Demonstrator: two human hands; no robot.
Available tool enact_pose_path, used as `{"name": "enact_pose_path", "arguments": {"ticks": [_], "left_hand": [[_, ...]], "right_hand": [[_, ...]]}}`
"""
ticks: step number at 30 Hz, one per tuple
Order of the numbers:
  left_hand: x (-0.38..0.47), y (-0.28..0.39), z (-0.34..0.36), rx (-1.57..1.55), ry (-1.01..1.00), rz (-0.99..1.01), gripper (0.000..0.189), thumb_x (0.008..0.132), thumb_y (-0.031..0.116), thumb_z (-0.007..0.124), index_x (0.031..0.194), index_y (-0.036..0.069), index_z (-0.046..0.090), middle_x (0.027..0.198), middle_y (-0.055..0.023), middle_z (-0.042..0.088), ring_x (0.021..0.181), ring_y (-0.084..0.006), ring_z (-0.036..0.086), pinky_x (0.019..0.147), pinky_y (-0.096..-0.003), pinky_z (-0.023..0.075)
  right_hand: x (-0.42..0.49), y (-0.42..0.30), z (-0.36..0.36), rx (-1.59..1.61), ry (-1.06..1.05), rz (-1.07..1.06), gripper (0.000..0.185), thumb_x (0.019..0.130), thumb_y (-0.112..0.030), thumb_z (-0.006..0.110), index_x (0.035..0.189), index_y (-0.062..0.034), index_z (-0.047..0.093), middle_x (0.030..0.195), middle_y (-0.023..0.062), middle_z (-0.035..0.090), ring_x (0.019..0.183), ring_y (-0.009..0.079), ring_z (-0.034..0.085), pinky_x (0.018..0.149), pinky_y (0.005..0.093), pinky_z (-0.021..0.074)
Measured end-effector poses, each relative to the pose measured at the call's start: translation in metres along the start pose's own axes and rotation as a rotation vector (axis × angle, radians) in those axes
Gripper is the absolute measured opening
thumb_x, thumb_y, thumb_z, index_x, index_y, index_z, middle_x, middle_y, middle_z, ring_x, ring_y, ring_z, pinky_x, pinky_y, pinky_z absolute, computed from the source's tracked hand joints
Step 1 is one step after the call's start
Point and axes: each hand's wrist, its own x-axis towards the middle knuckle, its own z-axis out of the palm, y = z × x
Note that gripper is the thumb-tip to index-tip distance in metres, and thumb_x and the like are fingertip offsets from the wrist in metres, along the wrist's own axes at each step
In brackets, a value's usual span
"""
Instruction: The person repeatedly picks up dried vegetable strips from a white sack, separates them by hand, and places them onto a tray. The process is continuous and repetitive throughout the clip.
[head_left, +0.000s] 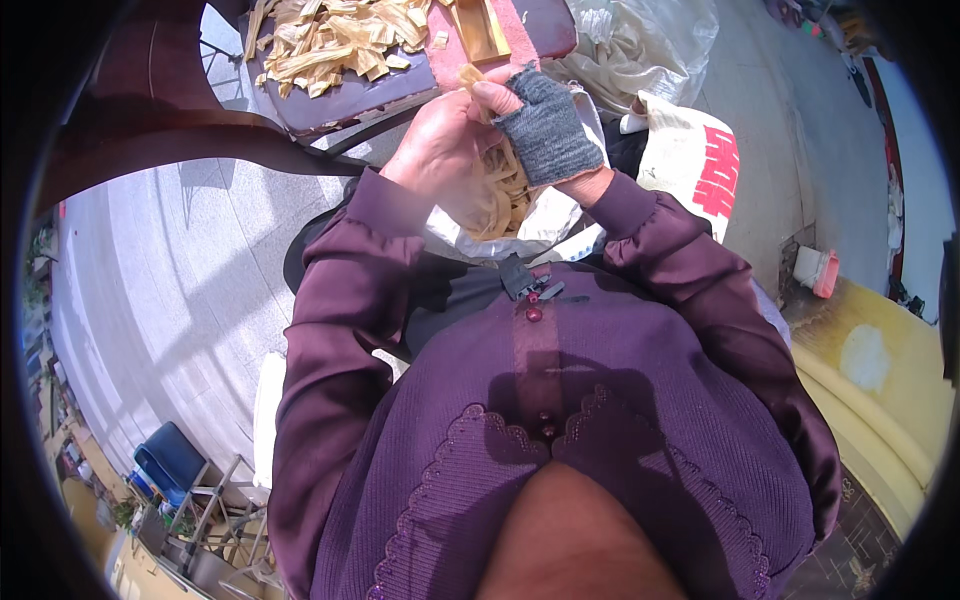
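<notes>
Held close together in front of me, both hands are on a pale tan dried strip (470, 76), which looks like plant husk or leaf. My left hand (442, 139) is bare, its fingers pinching the strip's lower part. Thumb and fingertips of my right hand (551, 127) press the upper part; this hand wears a grey knitted fingerless glove. Fingers partly hide the strip. Below them an open white sack (480, 246) holds a heap of similar curled strips (504, 196). Just beyond my fingertips, a shallow wooden trough or box (480, 34) rests on a pink cloth (444, 61).
A pile of flat dried pieces (341, 41) covers much of a dark padded seat (337, 109). Its curved wooden frame (187, 142) reaches to the left. Translucent plastic sacking (645, 45) and a printed white sack (679, 150) stand right. A blue chair (171, 461) is lower left.
</notes>
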Motion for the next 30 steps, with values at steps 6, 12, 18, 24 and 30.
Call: {"name": "enact_pose_path", "arguments": {"ticks": [6,12,18,24,30], "left_hand": [[0.005,0.005,-0.022,0.744,-0.132,0.108,0.026,0.092,0.015,0.044,0.109,0.006,0.061,0.084,0.0010,0.057,0.071,-0.0097,0.051,0.063,-0.0251,0.0428],[0.001,0.015,-0.017,1.625,0.327,0.903,0.017,0.085,0.007,0.050,0.098,0.007,0.061,0.086,-0.0108,0.062,0.086,-0.0326,0.062,0.076,-0.0371,0.0484],[0.006,0.014,-0.020,1.399,0.172,1.131,0.026,0.086,-0.005,0.046,0.107,0.005,0.056,0.094,-0.0114,0.060,0.086,-0.0248,0.061,0.076,-0.0281,0.0475],[0.011,0.010,-0.021,0.855,0.037,0.981,0.012,0.093,0.012,0.054,0.100,0.001,0.057,0.088,-0.0061,0.063,0.081,-0.0143,0.061,0.072,-0.0273,0.0492],[0.003,0.031,-0.004,0.241,-0.302,0.670,0.011,0.094,0.012,0.053,0.103,0.006,0.052,0.087,-0.0048,0.059,0.072,-0.0110,0.060,0.065,-0.0220,0.0490]], "right_hand": [[0.015,0.008,0.000,-0.157,0.126,0.025,0.023,0.093,-0.024,0.051,0.095,-0.0043,0.062,0.080,0.0100,0.059,0.073,0.0233,0.060,0.068,0.0330,0.0463],[0.017,0.051,0.014,-0.442,0.296,-0.416,0.024,0.094,-0.025,0.048,0.090,-0.0030,0.057,0.080,0.0120,0.057,0.065,0.0267,0.058,0.060,0.0351,0.0453],[0.011,0.021,0.009,0.896,-0.018,0.566,0.023,0.095,-0.025,0.047,0.091,-0.0033,0.056,0.078,0.0044,0.054,0.063,0.0085,0.056,0.055,0.0230,0.0449],[0.030,-0.016,-0.034,-0.202,-0.123,-0.177,0.034,0.092,-0.037,0.052,0.093,-0.0036,0.062,0.065,0.0040,0.055,0.059,0.0136,0.055,0.056,0.0292,0.0454],[0.045,-0.037,-0.064,-0.292,-0.206,-0.404,0.017,0.083,-0.016,0.060,0.093,-0.0027,0.056,0.089,0.0123,0.056,0.079,0.0264,0.056,0.068,0.0350,0.0456]]}}
